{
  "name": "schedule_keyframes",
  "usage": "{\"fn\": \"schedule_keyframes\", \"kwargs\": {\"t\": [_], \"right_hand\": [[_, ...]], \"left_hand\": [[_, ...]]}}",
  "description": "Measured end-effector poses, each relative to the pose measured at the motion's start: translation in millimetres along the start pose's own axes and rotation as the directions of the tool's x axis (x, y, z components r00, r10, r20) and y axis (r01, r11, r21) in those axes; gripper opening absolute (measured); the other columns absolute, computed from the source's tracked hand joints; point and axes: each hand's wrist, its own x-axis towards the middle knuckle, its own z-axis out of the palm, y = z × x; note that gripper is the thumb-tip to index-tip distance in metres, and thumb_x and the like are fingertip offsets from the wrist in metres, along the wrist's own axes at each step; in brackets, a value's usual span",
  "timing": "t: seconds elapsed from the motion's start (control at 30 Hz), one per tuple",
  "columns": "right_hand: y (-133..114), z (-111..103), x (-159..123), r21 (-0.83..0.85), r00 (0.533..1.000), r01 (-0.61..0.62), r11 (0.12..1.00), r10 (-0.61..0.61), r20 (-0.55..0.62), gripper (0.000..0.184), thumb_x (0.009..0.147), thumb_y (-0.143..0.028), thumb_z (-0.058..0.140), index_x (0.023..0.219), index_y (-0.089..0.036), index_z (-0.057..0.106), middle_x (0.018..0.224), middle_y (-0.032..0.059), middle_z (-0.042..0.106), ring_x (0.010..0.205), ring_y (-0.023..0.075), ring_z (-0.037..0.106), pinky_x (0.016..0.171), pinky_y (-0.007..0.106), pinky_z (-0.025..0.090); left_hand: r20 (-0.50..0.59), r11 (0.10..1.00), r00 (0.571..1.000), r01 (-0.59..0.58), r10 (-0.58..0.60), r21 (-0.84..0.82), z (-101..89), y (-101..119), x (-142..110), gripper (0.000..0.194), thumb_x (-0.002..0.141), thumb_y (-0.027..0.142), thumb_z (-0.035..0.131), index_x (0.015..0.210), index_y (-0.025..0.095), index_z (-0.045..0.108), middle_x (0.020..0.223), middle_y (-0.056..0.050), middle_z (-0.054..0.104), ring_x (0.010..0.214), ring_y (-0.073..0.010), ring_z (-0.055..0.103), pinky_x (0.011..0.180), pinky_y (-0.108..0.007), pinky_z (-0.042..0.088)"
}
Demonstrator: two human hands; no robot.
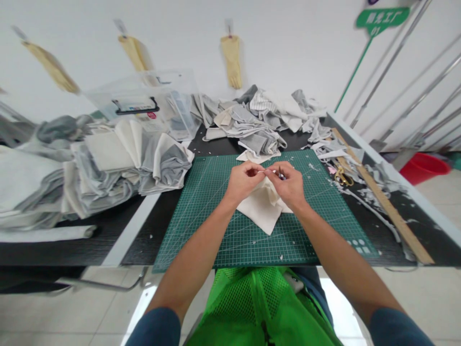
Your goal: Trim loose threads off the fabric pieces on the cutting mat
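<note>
My left hand (245, 181) and my right hand (287, 183) meet over the green cutting mat (194, 216), fingertips almost touching. Between them they pinch the edge of a cream cloth piece (264, 211), whose lower corner hangs down onto the mat. A small dark, shiny object (281, 175) shows among the fingers of my right hand; its kind I cannot make out. Both hands are closed. Just beyond them, a stack of grey and cream cloth pieces (264, 139) reaches the mat's far edge.
Folded cloths (108, 158) are heaped at the left beside a clear plastic box (140, 103). On the right lie gold-handled scissors (344, 178), a wooden ruler (392, 211) and fabric scraps (374, 192). A red bucket (425, 168) stands on the floor beyond the table's right edge.
</note>
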Motion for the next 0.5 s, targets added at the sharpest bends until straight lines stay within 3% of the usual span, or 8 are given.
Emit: {"fn": "schedule_keyframes", "kwargs": {"t": [0.23, 0.3, 0.5], "right_hand": [[3.0, -0.3, -0.8, 0.014, 0.993, -0.113, 0.993, 0.113, 0.041, 0.019, 0.093, -0.040, 0.064, 0.089, -0.022, 0.068, 0.079, 0.0001, 0.067, 0.070, 0.0150, 0.057, 0.067, 0.030, 0.045], [2.6, -0.4, -0.7, 0.021, 0.992, -0.116, 0.993, 0.115, 0.050, 0.018, 0.093, -0.039, 0.063, 0.088, -0.022, 0.067, 0.076, -0.0007, 0.065, 0.068, 0.0144, 0.056, 0.067, 0.029, 0.044], [-1.1, 0.1, 0.8, 0.053, 0.987, -0.147, 0.988, 0.143, 0.072, 0.019, 0.093, -0.040, 0.064, 0.088, -0.022, 0.068, 0.072, -0.0013, 0.063, 0.065, 0.0140, 0.054, 0.066, 0.029, 0.044]], "left_hand": [[0.106, 0.981, 0.993, 0.069, -0.050, -0.184, -0.6, -3.6, 2.7, 0.016, 0.078, 0.030, 0.076, 0.080, 0.016, 0.069, 0.086, -0.004, 0.072, 0.078, -0.0130, 0.063, 0.076, -0.026, 0.049], [0.117, 0.971, 0.991, 0.094, -0.069, -0.221, 0.9, -5.2, 2.7, 0.016, 0.079, 0.030, 0.074, 0.082, 0.016, 0.066, 0.085, -0.003, 0.071, 0.075, -0.0119, 0.062, 0.073, -0.025, 0.048], [0.153, 0.981, 0.982, 0.130, -0.108, -0.142, 1.2, -3.9, 2.4, 0.017, 0.080, 0.030, 0.073, 0.088, 0.015, 0.072, 0.080, -0.003, 0.072, 0.073, -0.0134, 0.064, 0.072, -0.026, 0.050]]}}
